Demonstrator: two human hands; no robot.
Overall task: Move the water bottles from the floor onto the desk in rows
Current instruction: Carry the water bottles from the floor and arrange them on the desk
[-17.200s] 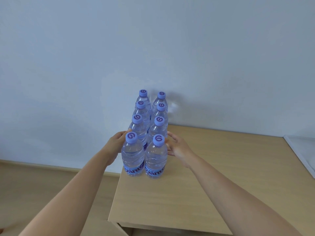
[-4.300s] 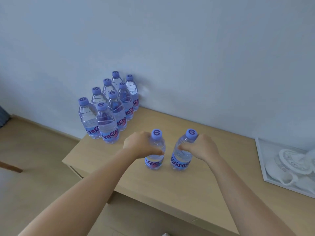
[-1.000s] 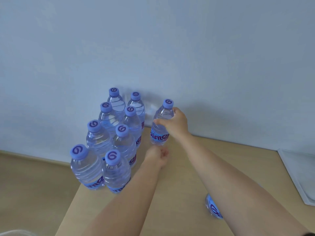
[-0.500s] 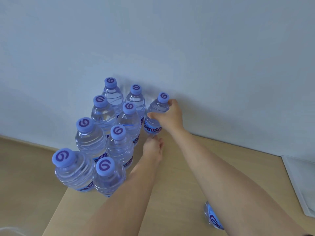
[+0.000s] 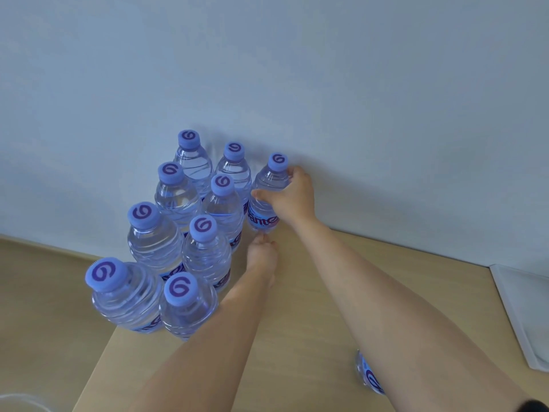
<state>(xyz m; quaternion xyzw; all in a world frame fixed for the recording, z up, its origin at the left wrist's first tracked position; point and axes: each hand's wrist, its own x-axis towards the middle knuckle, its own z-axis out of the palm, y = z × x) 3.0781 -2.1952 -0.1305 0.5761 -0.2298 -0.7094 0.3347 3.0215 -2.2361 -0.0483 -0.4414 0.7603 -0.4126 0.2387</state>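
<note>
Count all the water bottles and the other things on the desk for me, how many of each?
Water bottles standing in the two rows: 8
Water bottle held by the right hand by the wall: 1
Water bottle partly hidden behind the right arm: 1
White tray at the desk edge: 1
Total: 11 things, 10 of them bottles.

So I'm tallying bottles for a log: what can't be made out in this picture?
Head view:
- The bottle near the front edge: the right forearm hides most of it.
- The left hand: its fingertips lie under the held bottle, so contact is unclear.
- The white tray: cut off by the right edge.
- The floor, so any bottles left there.
</note>
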